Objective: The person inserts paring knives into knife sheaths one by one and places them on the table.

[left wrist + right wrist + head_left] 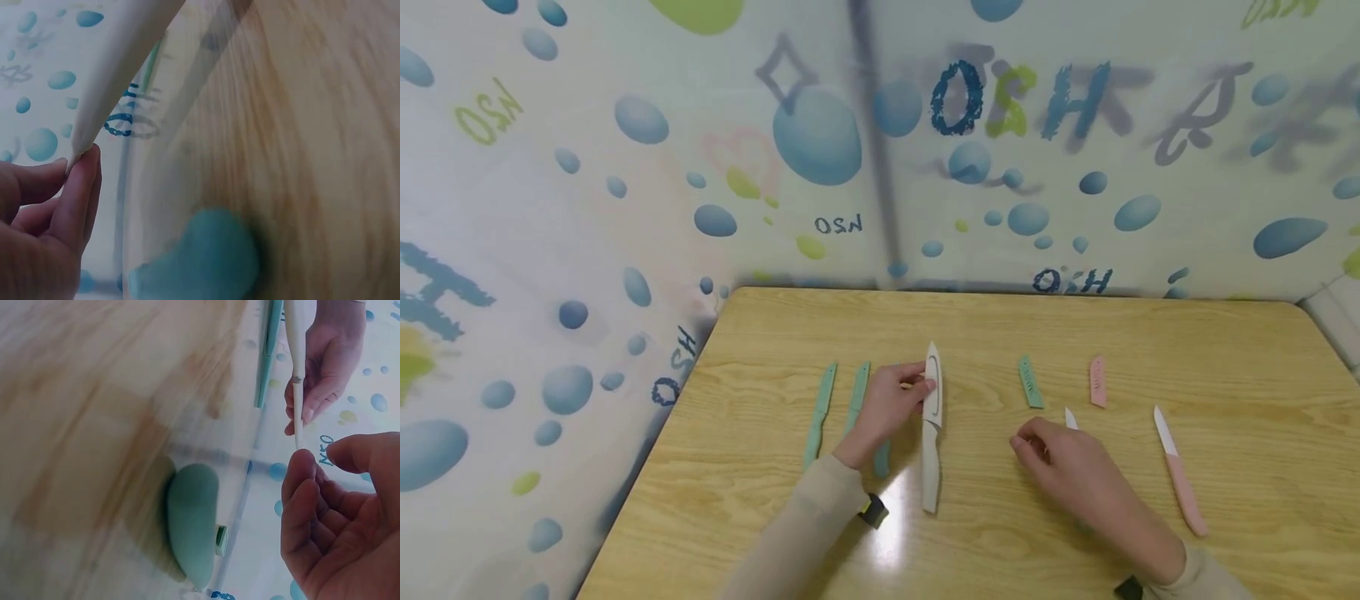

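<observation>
My left hand (886, 408) pinches a beige-handled knife (931, 471) by its white blade cover, fingers on one side and thumb across it. The knife points toward the wall, its handle toward me. In the left wrist view, the fingertips of the left hand (53, 219) grip the thin edge of the knife (115, 75). My right hand (1067, 462) hangs over the table with loosely curled fingers and nothing in them. Beneath it lies a knife with a bare white blade (1071, 417); its green handle (194, 519) shows in the right wrist view.
Several green covered knives (823, 404) lie to the left, partly hidden by my left arm. Towards the back right are a loose green cover (1031, 383) and a pink cover (1098, 382). A pink-handled knife (1184, 493) with bare blade lies at the right. A patterned wall borders the table (1262, 358).
</observation>
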`<act>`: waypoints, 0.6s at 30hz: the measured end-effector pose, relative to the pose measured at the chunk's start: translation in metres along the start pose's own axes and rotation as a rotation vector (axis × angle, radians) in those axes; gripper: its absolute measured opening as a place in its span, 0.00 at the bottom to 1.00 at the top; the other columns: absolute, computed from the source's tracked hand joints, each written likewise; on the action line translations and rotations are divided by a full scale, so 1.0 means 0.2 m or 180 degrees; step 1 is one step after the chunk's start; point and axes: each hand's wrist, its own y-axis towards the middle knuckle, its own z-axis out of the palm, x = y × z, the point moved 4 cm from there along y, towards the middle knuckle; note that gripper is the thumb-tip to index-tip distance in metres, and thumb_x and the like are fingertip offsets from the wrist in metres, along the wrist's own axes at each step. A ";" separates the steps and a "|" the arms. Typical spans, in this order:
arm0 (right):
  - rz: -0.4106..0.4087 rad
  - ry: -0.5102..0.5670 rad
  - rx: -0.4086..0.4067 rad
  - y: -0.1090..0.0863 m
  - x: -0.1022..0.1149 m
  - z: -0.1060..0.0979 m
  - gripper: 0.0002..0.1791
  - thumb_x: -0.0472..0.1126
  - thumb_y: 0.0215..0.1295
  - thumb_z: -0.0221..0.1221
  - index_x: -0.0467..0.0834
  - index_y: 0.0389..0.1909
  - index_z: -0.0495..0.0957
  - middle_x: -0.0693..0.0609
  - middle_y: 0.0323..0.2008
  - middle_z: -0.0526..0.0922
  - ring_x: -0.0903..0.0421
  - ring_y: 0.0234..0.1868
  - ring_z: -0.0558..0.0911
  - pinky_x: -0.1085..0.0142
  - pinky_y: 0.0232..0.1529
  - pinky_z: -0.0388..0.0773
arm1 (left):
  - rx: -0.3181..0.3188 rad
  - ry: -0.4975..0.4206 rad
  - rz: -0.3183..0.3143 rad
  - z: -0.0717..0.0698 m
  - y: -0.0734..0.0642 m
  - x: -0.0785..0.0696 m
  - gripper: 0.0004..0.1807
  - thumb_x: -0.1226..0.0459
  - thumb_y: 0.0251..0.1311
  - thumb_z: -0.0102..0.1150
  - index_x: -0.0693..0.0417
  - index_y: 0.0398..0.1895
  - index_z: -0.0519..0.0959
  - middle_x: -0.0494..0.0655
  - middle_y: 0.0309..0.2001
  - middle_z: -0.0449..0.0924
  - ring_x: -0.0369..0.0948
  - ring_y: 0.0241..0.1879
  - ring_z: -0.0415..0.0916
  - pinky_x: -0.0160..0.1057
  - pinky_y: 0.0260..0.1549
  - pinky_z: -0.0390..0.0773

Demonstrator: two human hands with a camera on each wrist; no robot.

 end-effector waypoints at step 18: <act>-0.0009 -0.0001 0.0002 -0.01 0.00 0.00 0.04 0.41 0.74 0.62 0.46 0.38 0.84 0.63 0.24 0.76 0.66 0.22 0.69 0.70 0.23 0.70 | 0.0260 0.0857 -0.0211 -0.03 0.08 0.05 0.13 0.68 0.69 0.64 0.63 0.54 0.84 0.51 0.36 0.87 0.37 0.21 0.80 0.33 0.21 0.80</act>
